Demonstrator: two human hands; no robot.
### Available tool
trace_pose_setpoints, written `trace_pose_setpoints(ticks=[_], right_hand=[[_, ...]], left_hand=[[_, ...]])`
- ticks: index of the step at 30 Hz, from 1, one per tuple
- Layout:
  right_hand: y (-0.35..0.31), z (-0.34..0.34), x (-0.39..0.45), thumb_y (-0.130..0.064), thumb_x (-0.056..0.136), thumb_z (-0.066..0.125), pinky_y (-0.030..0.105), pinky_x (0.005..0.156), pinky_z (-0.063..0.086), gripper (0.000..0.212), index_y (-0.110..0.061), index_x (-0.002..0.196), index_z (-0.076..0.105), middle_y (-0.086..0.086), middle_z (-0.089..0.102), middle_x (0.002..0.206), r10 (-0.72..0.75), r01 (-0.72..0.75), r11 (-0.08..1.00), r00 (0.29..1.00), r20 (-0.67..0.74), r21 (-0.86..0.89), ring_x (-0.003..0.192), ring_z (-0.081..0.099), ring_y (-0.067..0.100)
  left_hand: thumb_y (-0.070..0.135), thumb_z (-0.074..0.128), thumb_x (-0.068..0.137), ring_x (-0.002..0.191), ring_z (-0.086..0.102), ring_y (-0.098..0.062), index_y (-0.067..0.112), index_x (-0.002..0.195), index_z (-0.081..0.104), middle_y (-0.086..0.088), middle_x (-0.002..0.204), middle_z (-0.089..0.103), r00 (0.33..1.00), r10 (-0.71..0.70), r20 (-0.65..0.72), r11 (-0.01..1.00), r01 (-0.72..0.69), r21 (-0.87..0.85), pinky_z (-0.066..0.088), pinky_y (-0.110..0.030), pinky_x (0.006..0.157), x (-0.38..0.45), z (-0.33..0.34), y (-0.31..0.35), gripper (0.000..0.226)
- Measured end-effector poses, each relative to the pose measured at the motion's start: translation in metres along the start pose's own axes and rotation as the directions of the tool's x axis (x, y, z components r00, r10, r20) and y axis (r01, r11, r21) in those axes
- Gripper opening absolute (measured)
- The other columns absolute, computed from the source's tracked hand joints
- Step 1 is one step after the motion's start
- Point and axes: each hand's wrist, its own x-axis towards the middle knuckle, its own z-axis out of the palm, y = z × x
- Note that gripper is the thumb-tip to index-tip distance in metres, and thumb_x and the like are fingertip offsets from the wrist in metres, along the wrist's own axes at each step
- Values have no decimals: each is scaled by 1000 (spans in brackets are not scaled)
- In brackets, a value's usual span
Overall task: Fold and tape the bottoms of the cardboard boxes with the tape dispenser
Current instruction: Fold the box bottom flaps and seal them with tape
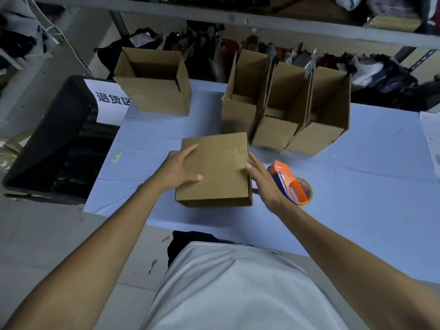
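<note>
Right now both hands are on a flattened-looking cardboard box (215, 169) near the front edge of the table (357, 186), which is covered in a pale blue cloth. The left hand (177, 170) grips the box's left side, fingers spread over the top panel and thumb curled round the near part of that edge. The right hand (263, 181) rests against the right edge with fingers fairly straight — touching, not curled round it. Just beside that hand, on the cloth, lies the orange-and-blue tape dispenser (289, 183), with nobody holding it.

Further back stand three open boxes (288, 110) in a touching row, flaps up, and a fourth open box (154, 84) well apart to their left, near the far left corner. Beside the table on the left is a black bin (47, 144) bearing a white sign (107, 101) with printed Chinese characters — the fourth box hides part of it. Cluttered shelving (262, 22) runs along the back.
</note>
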Motion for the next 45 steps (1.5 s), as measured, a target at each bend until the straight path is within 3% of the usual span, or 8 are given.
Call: trace_pose_setpoints(ticks=[9, 17, 21, 26, 29, 34, 37, 45], right_hand=[[9, -31, -5, -20, 96, 61, 30, 102, 44, 56, -31, 148, 42, -10, 52, 141, -103, 72, 918, 993, -60, -390, 128, 51, 12], [32, -66, -32, -18, 86, 67, 36, 71, 48, 59, -21, 140, 45, 13, 54, 103, -291, -225, 363, 895, -339, -904, 91, 56, 34], [36, -69, -34, 1, 86, 52, 15, 72, 42, 75, -33, 150, 32, -8, 49, 103, -281, -45, 559, 929, -241, -828, 100, 55, 14], [21, -85, -36, -2, 90, 51, 42, 84, 52, 71, -26, 153, 29, 15, 59, 122, -282, -82, 554, 918, -279, -829, 102, 56, 31], [6, -93, -39, -24, 95, 43, 41, 86, 52, 49, -29, 144, 41, 10, 65, 118, -183, -76, 836, 895, -406, -544, 99, 61, 29], [-13, -96, -50, -46, 77, 72, 18, 76, 50, 61, -42, 132, 46, -23, 62, 111, -208, 106, 847, 968, -141, -521, 101, 61, 3], [-20, -95, -48, -38, 72, 82, 28, 79, 58, 66, -43, 128, 47, -27, 59, 113, -248, 171, 793, 967, -54, -585, 104, 60, 7], [-22, -96, -42, -38, 72, 86, 26, 78, 60, 73, -37, 134, 48, -27, 57, 118, -249, 207, 806, 969, 0, -554, 108, 58, 4]], left_hand=[[47, 81, 70, 146, -3, -36, 43, 149, 27, -5, 157, -27, 997, 15, -73, 931, 13, 365, 21, -49, 116, -2, 52, 19, 95], [67, 72, 63, 146, -21, -36, 49, 151, 8, -1, 162, -20, 994, 61, 88, 745, -104, 659, -6, -65, 111, 14, 95, 58, 110], [74, 69, 58, 143, -29, -35, 48, 151, 2, 3, 160, -26, 981, 139, 133, 713, -192, 674, -13, -67, 108, 21, 110, 57, 117], [76, 64, 60, 143, -30, -33, 58, 146, 1, 9, 159, -28, 945, 233, 231, 672, -328, 664, -15, -64, 110, 26, 103, 49, 109], [66, 64, 70, 148, -16, -28, 55, 145, 23, 11, 163, -9, 957, 234, 171, 745, -290, 601, -9, -60, 115, 28, 101, 55, 86], [25, 59, 94, 108, 60, -21, 16, 106, 69, -3, 114, 67, 987, 108, -121, 994, -108, 8, 46, -36, 98, 29, 98, 90, 18], [25, 51, 99, 93, 68, -23, 11, 99, 65, -9, 96, 72, 977, -79, 197, 861, 167, -481, 53, -36, 86, 24, 94, 108, 19], [3, 55, 95, 82, 67, -16, 6, 95, 65, -8, 87, 69, 941, -135, 311, 657, 320, -682, 56, -26, 67, 25, 97, 103, 11]])
